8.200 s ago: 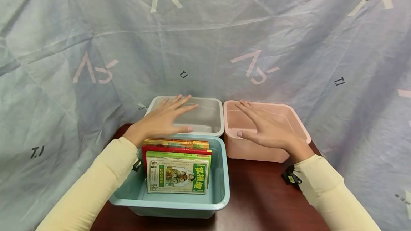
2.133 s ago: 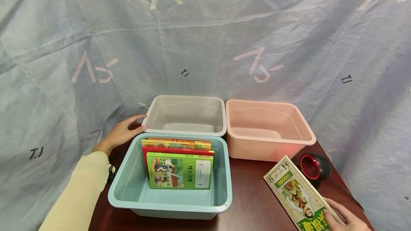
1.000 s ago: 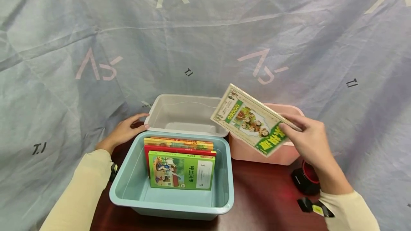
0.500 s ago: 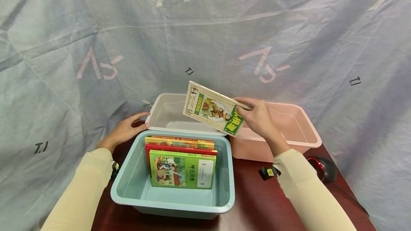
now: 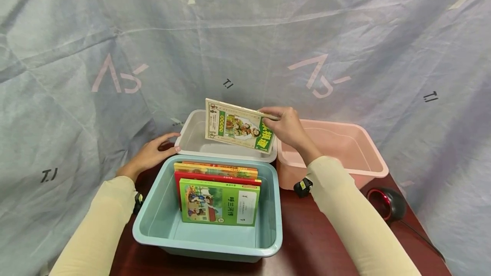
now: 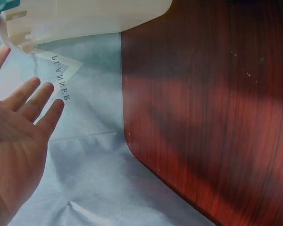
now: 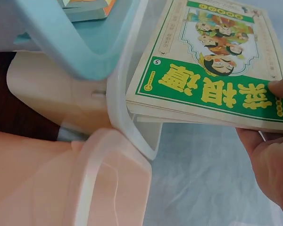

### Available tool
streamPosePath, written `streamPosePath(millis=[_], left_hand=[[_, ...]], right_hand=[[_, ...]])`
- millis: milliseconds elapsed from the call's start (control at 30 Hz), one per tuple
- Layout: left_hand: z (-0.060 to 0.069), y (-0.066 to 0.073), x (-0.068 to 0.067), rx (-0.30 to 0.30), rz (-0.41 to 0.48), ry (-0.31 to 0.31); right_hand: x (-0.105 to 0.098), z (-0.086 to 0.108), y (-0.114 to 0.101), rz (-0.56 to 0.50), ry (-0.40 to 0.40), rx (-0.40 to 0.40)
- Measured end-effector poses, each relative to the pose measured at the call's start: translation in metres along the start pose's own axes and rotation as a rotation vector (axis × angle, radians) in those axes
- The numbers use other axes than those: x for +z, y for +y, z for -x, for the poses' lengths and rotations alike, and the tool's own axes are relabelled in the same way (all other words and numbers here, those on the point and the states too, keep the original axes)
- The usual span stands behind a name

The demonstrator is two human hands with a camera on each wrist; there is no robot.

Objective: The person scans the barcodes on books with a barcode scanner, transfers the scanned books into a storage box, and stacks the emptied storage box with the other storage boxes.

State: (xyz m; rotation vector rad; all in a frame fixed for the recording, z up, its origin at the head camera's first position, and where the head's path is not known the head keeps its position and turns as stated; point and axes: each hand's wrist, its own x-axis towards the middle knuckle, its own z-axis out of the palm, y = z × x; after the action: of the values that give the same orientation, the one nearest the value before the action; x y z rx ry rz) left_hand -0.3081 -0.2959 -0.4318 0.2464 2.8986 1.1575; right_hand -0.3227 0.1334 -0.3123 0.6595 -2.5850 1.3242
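My right hand (image 5: pixel 288 129) pinches the right end of a cream and green book (image 5: pixel 239 127), thumb on its cover. The book is tilted above the white-grey bin (image 5: pixel 226 152), partly overlapping its opening. In the right wrist view the book (image 7: pixel 217 56) shows its cover and page edges beside the white rim, with my hand (image 7: pixel 271 160) at its far end. My left hand (image 5: pixel 151 154) touches the left rim of the white-grey bin, fingers relaxed. In the left wrist view the left hand (image 6: pixel 21 150) has its fingers extended near the bin's wall (image 6: pixel 94 19).
A blue bin (image 5: pixel 207 248) in front holds several upright books, a green one (image 5: pixel 218 203) foremost. A pink bin (image 5: pixel 368 171) stands right of the white-grey one. On the table's right side is a black device (image 5: pixel 387 205) with a red glow and a cable. Fabric hangs behind.
The cream and green book, earlier in the blue bin, was taken by my right hand to the table's right side, then carried left over the white-grey bin. My left hand has moved to that bin's rim.
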Motion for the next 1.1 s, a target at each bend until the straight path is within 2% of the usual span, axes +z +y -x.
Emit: streamPosePath(millis=[100,233,533,667,933,1100], left_hand=[[-0.009,0.015,-0.002,-0.015,0.007,-0.041],[-0.01,0.016,-0.001,-0.016,0.017,-0.037],[-0.01,0.015,0.0,0.006,0.024,-0.031],[-0.009,0.013,-0.001,-0.003,0.026,-0.038],[-0.011,0.014,0.002,-0.005,0.036,-0.04],[-0.009,0.014,0.001,-0.014,0.037,-0.036]], right_hand=[[-0.006,-0.009,0.004,-0.055,-0.065,0.039],[0.001,-0.006,0.013,-0.095,-0.149,0.062],[0.022,0.012,0.045,-0.134,-0.261,0.122],[0.035,0.016,0.056,-0.125,-0.315,0.105],[0.044,0.014,0.058,-0.057,-0.374,0.095],[0.048,0.011,0.055,-0.057,-0.423,0.103]])
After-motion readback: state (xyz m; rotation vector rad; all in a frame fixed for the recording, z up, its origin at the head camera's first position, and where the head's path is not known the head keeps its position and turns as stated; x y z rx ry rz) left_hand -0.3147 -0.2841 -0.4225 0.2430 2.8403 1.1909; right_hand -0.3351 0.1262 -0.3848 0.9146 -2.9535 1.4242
